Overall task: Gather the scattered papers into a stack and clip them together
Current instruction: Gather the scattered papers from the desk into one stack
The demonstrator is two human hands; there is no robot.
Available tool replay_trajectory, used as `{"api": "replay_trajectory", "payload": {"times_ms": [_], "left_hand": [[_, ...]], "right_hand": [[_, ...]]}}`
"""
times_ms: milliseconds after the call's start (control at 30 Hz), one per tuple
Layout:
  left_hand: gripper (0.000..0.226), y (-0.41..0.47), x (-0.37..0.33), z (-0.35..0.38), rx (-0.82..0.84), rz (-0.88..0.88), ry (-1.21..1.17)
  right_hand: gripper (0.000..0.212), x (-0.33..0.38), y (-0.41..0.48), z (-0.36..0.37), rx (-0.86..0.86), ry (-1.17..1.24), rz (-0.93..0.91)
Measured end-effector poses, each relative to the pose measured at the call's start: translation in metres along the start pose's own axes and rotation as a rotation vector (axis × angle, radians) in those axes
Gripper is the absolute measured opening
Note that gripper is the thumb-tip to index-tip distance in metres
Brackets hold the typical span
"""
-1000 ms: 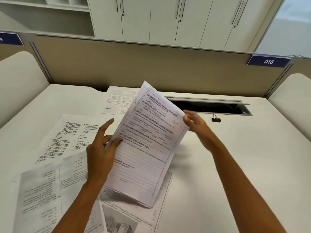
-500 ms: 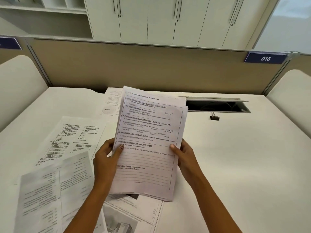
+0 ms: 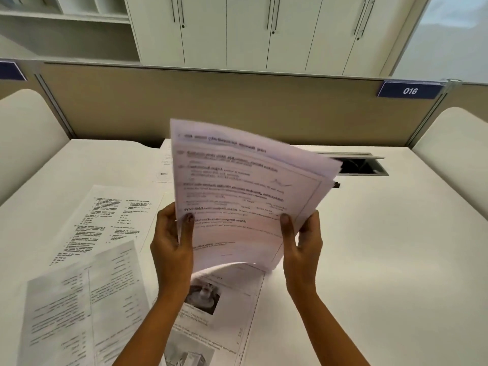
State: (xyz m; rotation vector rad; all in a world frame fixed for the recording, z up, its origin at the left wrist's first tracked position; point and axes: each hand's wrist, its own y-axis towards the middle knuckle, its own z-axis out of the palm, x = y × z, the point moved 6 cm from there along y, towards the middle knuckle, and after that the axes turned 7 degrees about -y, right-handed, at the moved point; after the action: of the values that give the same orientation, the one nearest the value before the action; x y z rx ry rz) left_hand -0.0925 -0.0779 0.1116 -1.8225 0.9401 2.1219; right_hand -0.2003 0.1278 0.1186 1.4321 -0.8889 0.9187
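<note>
I hold a stack of printed papers [image 3: 245, 191] upright above the white desk [image 3: 383, 247]. My left hand [image 3: 173, 244] grips its lower left edge, thumb on the front sheet. My right hand [image 3: 302, 244] grips its lower right edge the same way. The sheets fan apart at the top right. More papers lie on the desk: a two-column sheet [image 3: 105, 220] at the left, a grey sheet [image 3: 79, 307] at the near left, a sheet with photos [image 3: 219, 313] under my hands, and one [image 3: 163, 165] behind the stack. A black binder clip [image 3: 336, 184] peeks out at the stack's right edge.
A tan partition [image 3: 237, 107] with a blue "016" label [image 3: 410, 90] closes the desk's far side. An open cable hatch [image 3: 361, 166] is set into the desk at the back right. White cabinets [image 3: 264, 30] stand beyond. Curved white side panels [image 3: 26, 138] flank the desk.
The stack has risen and tilted, its top now leaning left, and its sheets fan at the right. My right hand went from the top edge to the lower right edge. The binder clip is mostly hidden.
</note>
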Motion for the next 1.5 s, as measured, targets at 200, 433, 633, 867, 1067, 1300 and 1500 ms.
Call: {"api": "replay_trajectory", "payload": {"times_ms": [200, 433, 633, 867, 1067, 1300, 1500], "left_hand": [[0.025, -0.006, 0.011, 0.005, 0.015, -0.01, 0.07], [0.013, -0.005, 0.003, 0.0, -0.085, 0.087, 0.096], [0.029, -0.017, 0.033, 0.003, -0.002, -0.004, 0.135], [0.027, -0.024, 0.029, 0.002, 0.048, -0.013, 0.134], [0.049, -0.023, 0.05, 0.011, 0.298, -0.135, 0.219], [0.037, -0.018, 0.041, 0.005, 0.275, -0.023, 0.266], [0.028, -0.007, 0.051, -0.028, 0.169, -0.223, 0.062]], "right_hand": [[0.019, -0.017, -0.015, 0.01, 0.085, 0.08, 0.119], [0.012, -0.016, -0.017, 0.008, 0.05, 0.069, 0.09], [0.018, -0.043, -0.035, 0.012, 0.072, 0.006, 0.165], [0.018, -0.049, -0.039, 0.009, 0.014, -0.018, 0.166], [0.023, -0.059, -0.042, 0.01, 0.039, -0.131, 0.165], [0.017, -0.054, -0.038, 0.015, 0.134, -0.164, 0.163], [0.034, -0.061, -0.039, 0.02, 0.322, -0.133, 0.225]]}}
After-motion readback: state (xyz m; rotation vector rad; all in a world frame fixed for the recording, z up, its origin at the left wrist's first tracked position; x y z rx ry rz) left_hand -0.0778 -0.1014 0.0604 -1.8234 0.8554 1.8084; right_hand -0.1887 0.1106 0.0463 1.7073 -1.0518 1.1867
